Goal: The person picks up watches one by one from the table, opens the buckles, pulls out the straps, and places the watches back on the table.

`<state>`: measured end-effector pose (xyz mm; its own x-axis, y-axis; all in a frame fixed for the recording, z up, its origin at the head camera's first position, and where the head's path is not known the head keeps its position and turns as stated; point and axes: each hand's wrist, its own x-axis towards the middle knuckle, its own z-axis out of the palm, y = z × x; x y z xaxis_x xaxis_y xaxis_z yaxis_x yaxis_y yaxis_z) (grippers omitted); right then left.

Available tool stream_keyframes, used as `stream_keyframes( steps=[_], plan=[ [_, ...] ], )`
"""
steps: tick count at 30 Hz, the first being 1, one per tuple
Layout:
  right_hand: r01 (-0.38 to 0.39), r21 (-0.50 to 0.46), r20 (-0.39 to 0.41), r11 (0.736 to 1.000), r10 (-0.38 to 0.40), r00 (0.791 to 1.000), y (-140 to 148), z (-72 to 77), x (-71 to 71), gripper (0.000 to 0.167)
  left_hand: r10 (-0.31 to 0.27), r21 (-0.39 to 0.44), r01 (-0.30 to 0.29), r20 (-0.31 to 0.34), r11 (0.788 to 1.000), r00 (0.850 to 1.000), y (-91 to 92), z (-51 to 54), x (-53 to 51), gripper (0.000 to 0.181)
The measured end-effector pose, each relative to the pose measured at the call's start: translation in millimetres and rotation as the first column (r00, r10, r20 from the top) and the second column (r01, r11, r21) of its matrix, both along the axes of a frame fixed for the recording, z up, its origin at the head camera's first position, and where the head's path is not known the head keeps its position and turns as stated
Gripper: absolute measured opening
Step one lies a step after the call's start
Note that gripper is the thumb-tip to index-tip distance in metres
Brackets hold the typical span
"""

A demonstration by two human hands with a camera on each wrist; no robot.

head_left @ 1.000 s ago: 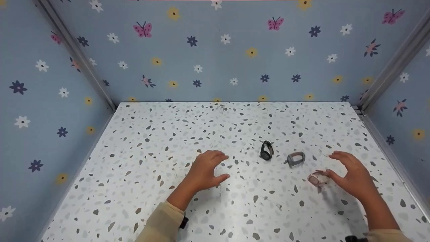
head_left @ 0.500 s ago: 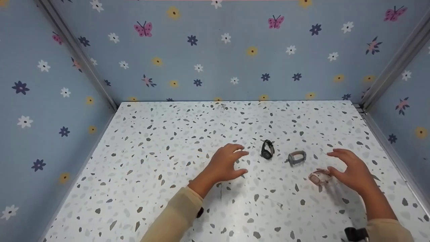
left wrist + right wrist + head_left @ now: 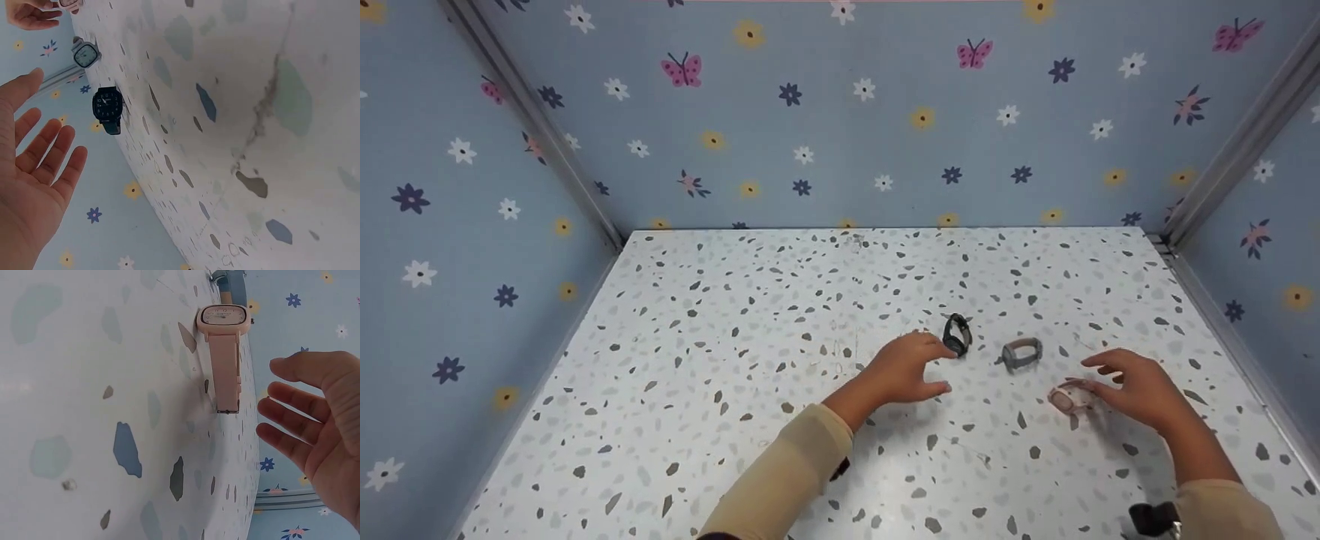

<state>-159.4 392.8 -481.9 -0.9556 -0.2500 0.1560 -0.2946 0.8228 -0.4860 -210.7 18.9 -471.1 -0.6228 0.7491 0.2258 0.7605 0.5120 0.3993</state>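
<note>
Three wristwatches lie in a slanting row on the right half of the table. The black wristwatch is farthest back, with the left hand just to its left, fingers spread and thumb apart. In the left wrist view its square dark dial faces the open palm. A grey wristwatch sits in the middle, out of both hands. Nearest the front is the pink wristwatch, its strap showing in the right wrist view. Beside it hovers the right hand, fingers loosely bent, with a gap to the watch.
The white speckled table is bounded by a blue flowered back wall and similar side walls. Metal posts stand at the back corners. A thin crack-like mark runs over the surface.
The left hand has moved right across the table, up to the black wristwatch. The right hand has stayed near the pink wristwatch, its fingers slightly more bent. The watches have not moved.
</note>
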Motion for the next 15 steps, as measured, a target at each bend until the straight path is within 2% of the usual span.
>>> stream_keyframes(
  steps=[5, 8, 15],
  plan=[
    [-0.011, 0.004, 0.047, 1.000, 0.011, 0.999, 0.2, -2.2, -3.7, 0.023, -0.002, -0.004, 0.003, 0.093, 1.000, 0.996, 13.6, -1.1, -2.4, 0.043],
    [-0.011, 0.008, 0.091, 1.000, 0.010, 0.996, -0.2, -3.5, -7.5, 0.021, -0.009, 0.009, 0.008, 0.126, 1.000, 0.992, 21.6, -2.7, -2.9, 0.043],
    [-0.006, 0.036, 0.195, 0.999, -0.002, 0.981, -2.4, -5.7, -16.6, 0.024, -0.028, 0.012, 0.027, 0.111, 1.000, 0.993, 38.6, -7.7, -1.6, 0.041]
  ],
)
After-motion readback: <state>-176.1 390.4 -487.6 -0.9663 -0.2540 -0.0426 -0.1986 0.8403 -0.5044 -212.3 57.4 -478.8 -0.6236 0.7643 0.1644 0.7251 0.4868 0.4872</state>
